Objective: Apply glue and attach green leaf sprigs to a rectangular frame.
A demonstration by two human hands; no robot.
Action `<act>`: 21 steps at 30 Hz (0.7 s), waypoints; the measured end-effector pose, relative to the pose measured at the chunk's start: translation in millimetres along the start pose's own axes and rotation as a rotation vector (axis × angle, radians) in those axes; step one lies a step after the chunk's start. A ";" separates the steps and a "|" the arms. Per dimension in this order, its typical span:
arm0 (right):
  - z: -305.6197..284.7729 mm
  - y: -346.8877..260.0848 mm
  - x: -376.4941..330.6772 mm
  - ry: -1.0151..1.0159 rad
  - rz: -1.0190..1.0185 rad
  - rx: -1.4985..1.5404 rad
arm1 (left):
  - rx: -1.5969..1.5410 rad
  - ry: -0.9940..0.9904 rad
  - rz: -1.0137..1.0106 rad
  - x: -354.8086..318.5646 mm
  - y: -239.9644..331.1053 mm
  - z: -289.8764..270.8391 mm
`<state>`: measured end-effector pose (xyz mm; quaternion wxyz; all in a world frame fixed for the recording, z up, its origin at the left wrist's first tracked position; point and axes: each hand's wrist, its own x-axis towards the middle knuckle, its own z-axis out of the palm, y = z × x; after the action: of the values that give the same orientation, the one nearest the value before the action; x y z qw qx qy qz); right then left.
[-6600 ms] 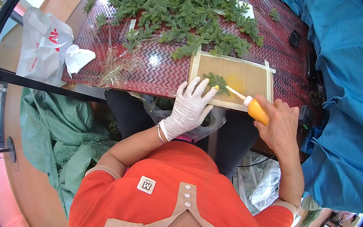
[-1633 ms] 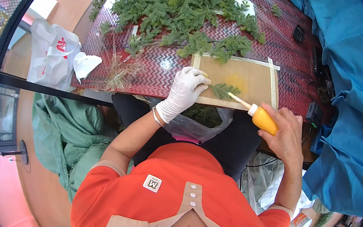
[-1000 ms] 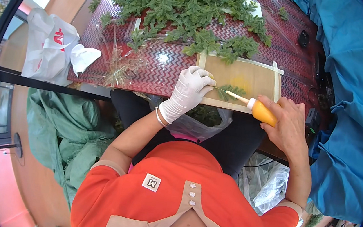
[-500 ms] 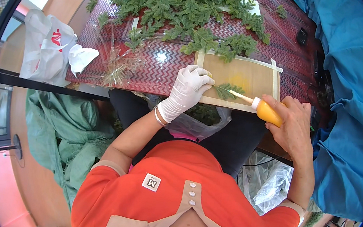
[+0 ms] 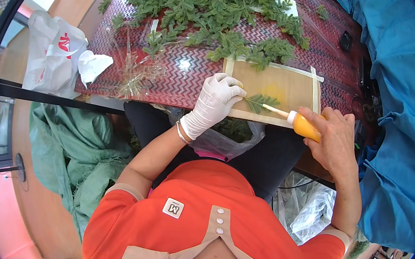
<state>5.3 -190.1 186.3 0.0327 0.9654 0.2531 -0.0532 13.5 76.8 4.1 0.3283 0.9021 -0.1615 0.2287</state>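
My left hand point(image 5: 217, 98), in a white glove, is closed in a pinch on the stem of a small green artificial fir sprig point(image 5: 261, 104). The sprig lies over the near part of a tan board point(image 5: 296, 83) edged with pale tape. My bare right hand point(image 5: 333, 140) is wrapped round a yellow squeeze bottle point(image 5: 305, 128) with a white collar. Its long pale nozzle point(image 5: 275, 110) points left, and the tip is at the sprig's needles; whether it touches them I cannot tell. A yellow smear point(image 5: 273, 91) marks the board behind the sprig.
A large heap of green sprigs point(image 5: 207, 5) covers the far side of the red zigzag-patterned table cover point(image 5: 177, 82). At the left are a white plastic bag point(image 5: 53, 59) and thin dry strands point(image 5: 136, 77). Blue cloth point(image 5: 399, 127) hangs along the right. A clear bag point(image 5: 239, 143) sits at my lap.
The right hand and bottle have shifted very slightly, with the nozzle tip still by the sprig. My left hand keeps its pinch in nearly the same place.
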 end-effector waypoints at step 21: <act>-6.8 7.1 -7.7 0.006 0.032 -0.038 | -0.014 0.013 0.006 0.5 -0.4 1.1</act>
<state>2.7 -199.5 194.2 0.0512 0.9688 0.2385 -0.0447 14.5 76.3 3.5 0.3348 0.8979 -0.1635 0.2344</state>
